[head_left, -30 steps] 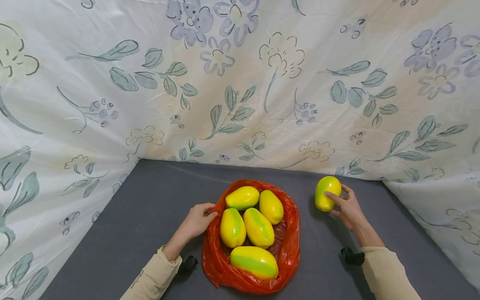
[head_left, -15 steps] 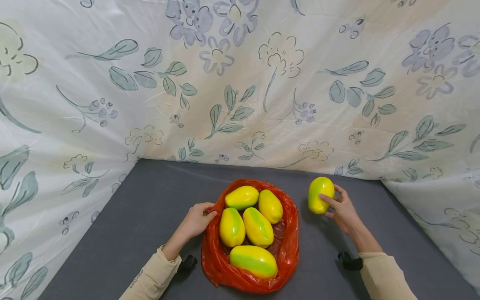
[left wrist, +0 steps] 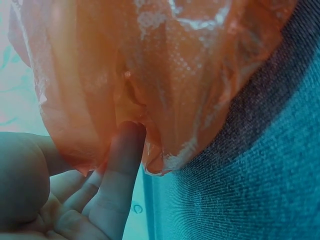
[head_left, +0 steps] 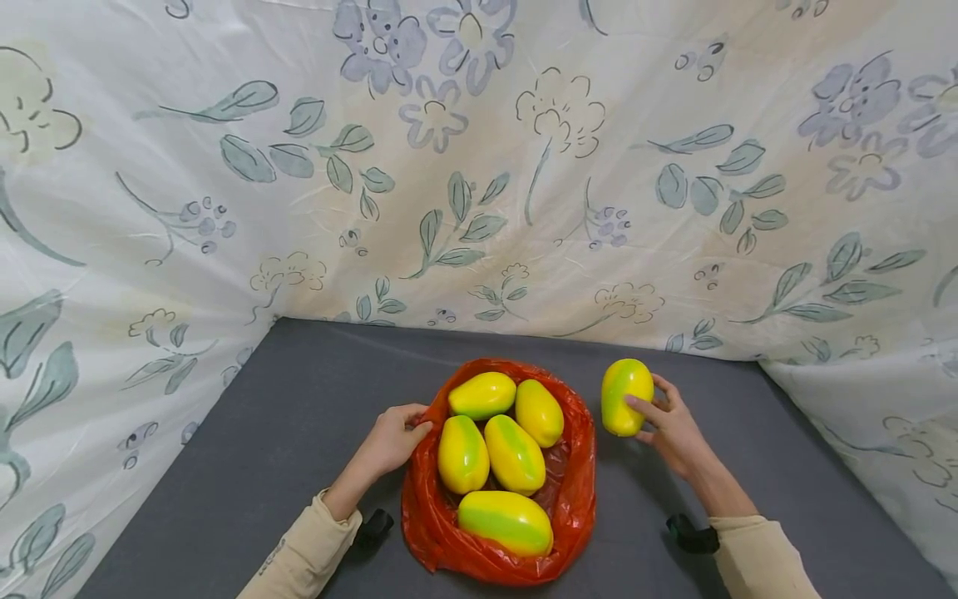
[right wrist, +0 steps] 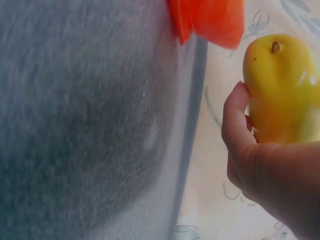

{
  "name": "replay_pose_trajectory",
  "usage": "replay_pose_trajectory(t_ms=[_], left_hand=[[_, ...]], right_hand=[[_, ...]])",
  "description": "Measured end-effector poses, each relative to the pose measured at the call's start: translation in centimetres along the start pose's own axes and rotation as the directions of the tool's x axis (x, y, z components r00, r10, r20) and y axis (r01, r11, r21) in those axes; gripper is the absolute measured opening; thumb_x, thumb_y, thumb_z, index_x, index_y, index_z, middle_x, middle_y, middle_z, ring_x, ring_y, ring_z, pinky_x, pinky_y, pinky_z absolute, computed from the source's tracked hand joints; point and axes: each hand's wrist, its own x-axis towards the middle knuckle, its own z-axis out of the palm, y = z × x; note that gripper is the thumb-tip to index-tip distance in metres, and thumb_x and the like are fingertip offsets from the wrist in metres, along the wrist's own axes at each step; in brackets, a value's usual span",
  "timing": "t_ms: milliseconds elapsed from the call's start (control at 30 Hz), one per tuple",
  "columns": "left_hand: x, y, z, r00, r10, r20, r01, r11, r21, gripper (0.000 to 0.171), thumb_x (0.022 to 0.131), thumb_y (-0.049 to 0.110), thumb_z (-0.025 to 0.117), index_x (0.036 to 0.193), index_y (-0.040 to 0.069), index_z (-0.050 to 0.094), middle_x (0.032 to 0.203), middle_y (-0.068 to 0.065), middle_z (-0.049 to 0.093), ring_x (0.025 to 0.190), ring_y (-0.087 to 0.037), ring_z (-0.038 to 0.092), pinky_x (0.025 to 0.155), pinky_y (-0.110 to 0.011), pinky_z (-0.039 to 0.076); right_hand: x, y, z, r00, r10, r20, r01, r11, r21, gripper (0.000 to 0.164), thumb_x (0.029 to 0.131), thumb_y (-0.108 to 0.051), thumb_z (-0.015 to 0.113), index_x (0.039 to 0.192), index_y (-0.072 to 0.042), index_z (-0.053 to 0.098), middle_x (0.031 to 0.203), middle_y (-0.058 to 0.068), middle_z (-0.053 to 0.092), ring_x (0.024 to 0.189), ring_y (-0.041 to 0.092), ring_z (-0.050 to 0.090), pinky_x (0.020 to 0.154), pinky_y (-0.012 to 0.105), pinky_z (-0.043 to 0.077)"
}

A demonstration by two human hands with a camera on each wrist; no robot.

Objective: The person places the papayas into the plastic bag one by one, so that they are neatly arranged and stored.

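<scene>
A red plastic bag [head_left: 576, 499] stands with its mouth spread wide on the grey table. Inside lie several yellow-green mangoes [head_left: 505, 522]. My left hand [head_left: 391, 441] pinches the bag's left rim; in the left wrist view the thumb and fingers [left wrist: 122, 170] are on the thin, see-through plastic. Above the table, just right of the bag and apart from it, my right hand [head_left: 677, 428] grips another mango [head_left: 625, 398] between thumb and fingers. In the right wrist view this mango [right wrist: 280, 90] shows its stem end, with part of the red bag [right wrist: 215, 22] beyond.
The grey tabletop [head_left: 314, 383] reaches back to a pale floral cloth [head_left: 449, 225], which hangs behind and along both sides. A dark wrist camera [head_left: 692, 534] sits by the right sleeve, and another wrist camera [head_left: 374, 529] by the left sleeve.
My right hand has moved left and slightly toward me with the mango, closer to the bag. My left hand, the bag and the mangoes inside have stayed in place.
</scene>
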Motion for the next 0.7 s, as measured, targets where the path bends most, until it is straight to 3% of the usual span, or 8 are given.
replay_pose_trajectory(t_ms=[367,700], left_hand=[[0.2,-0.1,0.0,1.0,0.009,-0.01,-0.009,1.0,0.002,0.02,0.09,0.002,0.063,0.11,-0.001,0.068,0.088,-0.004,0.066,0.079,-0.02,0.065,0.068,-0.035,0.054],[0.3,-0.1,0.0,1.0,-0.001,-0.005,0.001,1.0,-0.02,0.021,0.091,0.002,0.062,0.111,-0.002,0.067,0.088,-0.004,0.066,0.08,-0.02,0.066,0.068,-0.035,0.054]], right_hand=[[-1.3,-0.8,1.6,0.998,-0.033,0.061,0.03,0.999,0.037,0.082,0.096,-0.027,0.059,0.15,-0.013,-0.001,0.141,0.024,0.017,0.106,0.029,0.046,0.082,0.039,0.05],[-2.2,-0.8,2.8,0.994,-0.006,0.106,0.0,0.998,0.059,0.082,0.097,-0.027,0.058,0.15,-0.013,-0.002,0.143,0.023,0.015,0.106,0.027,0.048,0.083,0.039,0.05]])
